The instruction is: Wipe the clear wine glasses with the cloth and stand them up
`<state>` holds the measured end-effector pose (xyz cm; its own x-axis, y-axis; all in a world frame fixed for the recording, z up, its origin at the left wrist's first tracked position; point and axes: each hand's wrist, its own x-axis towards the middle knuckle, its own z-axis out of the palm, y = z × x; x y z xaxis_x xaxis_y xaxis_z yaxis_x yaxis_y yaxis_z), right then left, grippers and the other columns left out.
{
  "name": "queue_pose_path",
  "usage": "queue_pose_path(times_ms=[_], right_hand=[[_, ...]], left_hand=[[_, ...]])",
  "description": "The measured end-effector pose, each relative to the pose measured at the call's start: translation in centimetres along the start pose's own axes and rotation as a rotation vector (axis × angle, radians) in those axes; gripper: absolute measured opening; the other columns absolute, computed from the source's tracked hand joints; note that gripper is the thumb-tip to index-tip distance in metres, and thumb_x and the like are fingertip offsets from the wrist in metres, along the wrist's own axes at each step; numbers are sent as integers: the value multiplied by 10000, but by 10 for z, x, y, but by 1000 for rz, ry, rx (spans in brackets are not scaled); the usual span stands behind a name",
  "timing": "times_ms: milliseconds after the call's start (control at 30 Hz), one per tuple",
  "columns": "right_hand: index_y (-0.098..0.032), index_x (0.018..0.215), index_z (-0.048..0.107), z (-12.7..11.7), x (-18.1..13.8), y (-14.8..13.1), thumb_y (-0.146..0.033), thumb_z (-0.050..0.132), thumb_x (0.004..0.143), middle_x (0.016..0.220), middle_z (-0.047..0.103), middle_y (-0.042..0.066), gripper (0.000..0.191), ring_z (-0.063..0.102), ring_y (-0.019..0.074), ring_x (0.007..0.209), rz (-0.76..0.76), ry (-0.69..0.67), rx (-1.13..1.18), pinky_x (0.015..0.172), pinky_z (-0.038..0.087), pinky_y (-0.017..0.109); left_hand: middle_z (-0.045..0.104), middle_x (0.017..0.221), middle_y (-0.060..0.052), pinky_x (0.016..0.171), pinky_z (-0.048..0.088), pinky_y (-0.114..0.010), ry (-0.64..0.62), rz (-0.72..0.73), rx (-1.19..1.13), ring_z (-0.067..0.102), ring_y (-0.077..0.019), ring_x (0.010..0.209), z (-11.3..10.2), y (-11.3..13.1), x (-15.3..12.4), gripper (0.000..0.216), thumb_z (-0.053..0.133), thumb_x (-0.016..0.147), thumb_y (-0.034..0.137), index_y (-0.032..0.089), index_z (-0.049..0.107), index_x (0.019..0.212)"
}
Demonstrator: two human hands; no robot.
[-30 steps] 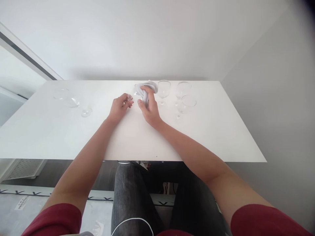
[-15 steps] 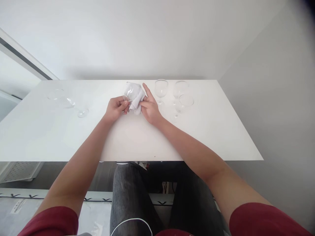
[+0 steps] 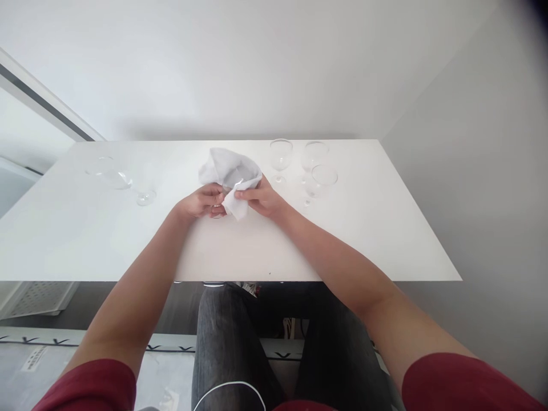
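My left hand (image 3: 202,201) is closed around the stem of a clear wine glass (image 3: 232,178), whose bowl tilts away to the upper right. A white cloth (image 3: 222,161) wraps the bowl, spread over its far side and hanging down in front. My right hand (image 3: 262,196) pinches the cloth against the right side of the bowl, thumb in front and the other fingers mostly hidden behind. Part of the glass bowl shows between the folds. Both hands are above the middle of the white table (image 3: 240,251).
To the right, three clear wine glasses stand upright: one at the back (image 3: 281,154), another behind (image 3: 314,153), and one nearer (image 3: 323,176). A wine glass (image 3: 117,179) lies on its side at the left. A wall (image 3: 257,68) rises behind the table; a white basket (image 3: 43,299) sits below left.
The cloth has opened out and now covers more of the bowl, reaching left. Both hands have come slightly nearer to me, and the right fingers have closed on the cloth.
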<state>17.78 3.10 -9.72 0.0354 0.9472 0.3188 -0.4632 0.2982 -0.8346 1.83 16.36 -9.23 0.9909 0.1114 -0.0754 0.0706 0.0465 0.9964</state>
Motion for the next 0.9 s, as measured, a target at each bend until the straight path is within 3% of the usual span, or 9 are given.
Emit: queue_pose_path(times_ms=[133, 200, 333, 467, 600, 667, 733, 800, 900], right_hand=[[-228, 1095, 631, 10, -1, 1, -412, 890, 723, 1012, 713, 14, 489, 679, 173, 958, -196, 388, -264, 843, 589, 306], [-231, 1069, 638, 14, -2, 0, -422, 866, 751, 1009, 697, 7, 436, 668, 161, 947, -253, 502, -357, 863, 580, 298], [-225, 1020, 628, 9, -3, -3, -485, 796, 812, 921, 679, 14, 373, 676, 182, 870, -132, 316, -150, 774, 604, 324], [-235, 1005, 603, 0, -3, -3, -529, 814, 756, 979, 675, 27, 439, 677, 198, 880, -62, 153, -25, 748, 609, 352], [-246, 1071, 643, 8, -2, -1, -465, 854, 702, 1139, 647, 60, 479, 637, 235, 1060, -259, 288, -387, 922, 578, 407], [-237, 1029, 669, 14, -4, -1, -448, 805, 762, 1172, 636, 86, 367, 600, 260, 1136, -386, 400, -605, 1036, 521, 441], [-233, 964, 679, 18, -5, -2, -459, 721, 850, 1146, 648, 101, 257, 592, 270, 1135, -442, 426, -708, 1071, 492, 454], [-231, 941, 673, 19, -7, -4, -489, 637, 927, 1070, 661, 90, 261, 613, 252, 1058, -396, 403, -660, 1021, 518, 433], [-229, 905, 625, 15, -7, -6, -593, 554, 976, 878, 619, 38, 378, 633, 205, 887, -243, 378, -386, 860, 577, 377]], left_hand=[[535, 497, 7, 475, 410, -265, 292, 157, 396, 488, -117, 460, 9, 2, 4, 250, 774, 769, 316, 189, 628, 611], [590, 526, 6, 504, 437, -259, 367, 195, 566, 541, -129, 509, 13, 3, 5, 217, 746, 734, 234, 187, 609, 572], [563, 501, -8, 480, 469, -298, 235, 127, 404, 531, -152, 474, 11, 3, 3, 256, 779, 793, 359, 201, 658, 633], [516, 468, -21, 447, 470, -354, 127, 60, 183, 471, -161, 404, 4, 0, 0, 384, 818, 776, 575, 216, 706, 698], [547, 469, -29, 425, 431, -328, 221, 113, 256, 479, -152, 394, 4, 0, 3, 335, 858, 740, 448, 208, 674, 595], [557, 477, -33, 428, 422, -306, 220, 136, 307, 509, -155, 422, 6, 1, 4, 343, 825, 758, 394, 202, 642, 541], [563, 488, -37, 434, 433, -302, 166, 135, 318, 526, -161, 447, 8, 2, 4, 354, 794, 783, 387, 202, 627, 532], [560, 497, -35, 423, 428, -301, 126, 120, 289, 515, -159, 446, 8, 1, 3, 350, 792, 800, 411, 205, 638, 563], [547, 500, -31, 422, 439, -309, 140, 94, 238, 499, -156, 440, 5, -3, 1, 340, 804, 818, 480, 212, 681, 650]])
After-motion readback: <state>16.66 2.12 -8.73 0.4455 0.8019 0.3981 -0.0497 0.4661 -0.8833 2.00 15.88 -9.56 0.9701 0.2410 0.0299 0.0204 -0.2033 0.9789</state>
